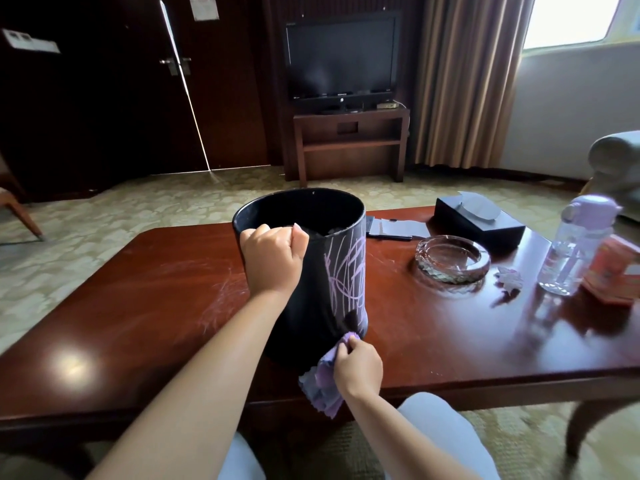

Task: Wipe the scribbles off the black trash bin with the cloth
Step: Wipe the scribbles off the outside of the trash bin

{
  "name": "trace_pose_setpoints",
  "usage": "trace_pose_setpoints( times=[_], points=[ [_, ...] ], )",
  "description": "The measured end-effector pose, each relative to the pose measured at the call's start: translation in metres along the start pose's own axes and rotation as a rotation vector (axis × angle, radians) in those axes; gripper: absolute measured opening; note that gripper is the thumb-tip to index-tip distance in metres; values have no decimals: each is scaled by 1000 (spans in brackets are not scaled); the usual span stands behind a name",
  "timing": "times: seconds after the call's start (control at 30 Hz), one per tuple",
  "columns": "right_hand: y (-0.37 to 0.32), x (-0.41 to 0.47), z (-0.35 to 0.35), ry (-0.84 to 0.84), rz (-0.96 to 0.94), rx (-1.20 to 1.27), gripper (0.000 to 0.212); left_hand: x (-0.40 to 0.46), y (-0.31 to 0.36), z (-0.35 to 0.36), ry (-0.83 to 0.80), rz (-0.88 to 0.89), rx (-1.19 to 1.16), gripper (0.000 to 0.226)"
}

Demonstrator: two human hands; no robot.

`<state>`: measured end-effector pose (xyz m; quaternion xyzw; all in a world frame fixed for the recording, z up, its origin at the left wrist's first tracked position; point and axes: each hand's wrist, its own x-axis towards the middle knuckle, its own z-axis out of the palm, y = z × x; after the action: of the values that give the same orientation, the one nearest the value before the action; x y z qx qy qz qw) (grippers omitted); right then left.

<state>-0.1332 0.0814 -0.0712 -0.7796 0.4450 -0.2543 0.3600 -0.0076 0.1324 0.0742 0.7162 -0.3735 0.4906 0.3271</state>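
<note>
My left hand point(272, 259) grips the near rim of the black trash bin point(311, 306), which stands upright on the table point(138, 306) at my 12 o'clock. My right hand point(358, 370) pinches the cloth point(323, 386) against the bin's foot. The scribbles point(346, 271) run up from there toward 12 (right hand is nearer), so I judge the wipe goes upward.

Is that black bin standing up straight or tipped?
Tipped: the black bin leans on the table, its open mouth tilted, left hand gripping its rim.
</note>
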Motion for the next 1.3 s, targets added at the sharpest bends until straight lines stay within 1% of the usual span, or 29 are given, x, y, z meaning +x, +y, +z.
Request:
trace_pose_setpoints(
  times=[0.03, 0.13, 0.2, 0.27, 0.33, 0.4, 0.43, 0.47, 0.5, 0.57, 0.63, 0.67, 0.7, 0.77, 0.8, 0.87, 0.93, 1.0, 1.07, 1.1, 1.2, 1.23, 1.3],
  points=[
    [-4, 0, -2, 38, -23, 42, 25, 0, 0, 0, -3, 1, -1, 46],
    [-19, -2, -7, 279, -221, 250, 27, 1, 1, -1, -9, -4, -1, 46],
    [-24, -6, -4, 345, -327, 262, 32, 1, 1, -2, -15, -4, -4, 46],
    [-16, -13, 6, 286, -336, 214, 35, 1, 1, -2, -18, -9, -2, 46],
    [-1, -19, 15, 148, -222, 151, 33, 1, 1, -2, -19, -10, -1, 46],
    [9, -21, 19, -5, -90, 16, 28, 1, 2, -2, -21, -9, -3, 46],
    [9, -21, 17, -30, -60, 3, 28, 1, 2, -2, -23, -9, -5, 46],
    [5, -20, 14, -12, -65, 39, 28, 1, 2, -2, -23, -9, -6, 45],
    [-1, -19, 11, 57, -103, 116, 27, 1, 2, -2, -21, -10, -7, 45],
    [-21, -19, 1, 197, -255, 257, 28, 1, 2, -2, -18, -12, -5, 45],
    [-36, -18, -3, 293, -414, 276, 33, 1, 1, -2, -25, -12, -1, 46],
    [-39, -16, -4, 279, -461, 275, 35, 1, 1, -2, -33, -12, -1, 46],
    [-39, -16, -7, 224, -453, 284, 37, 2, 1, -2, -39, -11, 1, 46],
    [-28, -23, -4, 75, -355, 319, 40, 2, 1, -3, -42, -7, 8, 46],
    [-20, -25, 0, 31, -322, 304, 40, 2, 2, -3, -42, -7, 8, 46],
    [-9, -29, 5, 12, -299, 245, 38, 2, 2, -4, -45, -12, 3, 46],
    [-14, -28, 5, 55, -301, 245, 32, 2, 2, -4, -49, -18, 1, 46],
    [-27, -23, -1, 181, -348, 280, 28, 2, 3, -4, -48, -18, 2, 46],
    [-43, -14, -7, 321, -449, 198, 37, 2, 3, -5, -41, -16, 7, 45],
    [-48, -9, -10, 359, -480, 161, 41, 3, 2, -5, -44, -17, 5, 45],
    [-44, -4, -15, 360, -542, 71, 42, 2, 3, -5, -51, -19, 3, 46],
    [-35, -6, -12, 337, -561, 23, 41, 2, 3, -5, -49, -21, 6, 46],
    [-16, -12, -5, 261, -572, -58, 51, 2, 2, -5, -50, -26, 9, 46]
  ],
)
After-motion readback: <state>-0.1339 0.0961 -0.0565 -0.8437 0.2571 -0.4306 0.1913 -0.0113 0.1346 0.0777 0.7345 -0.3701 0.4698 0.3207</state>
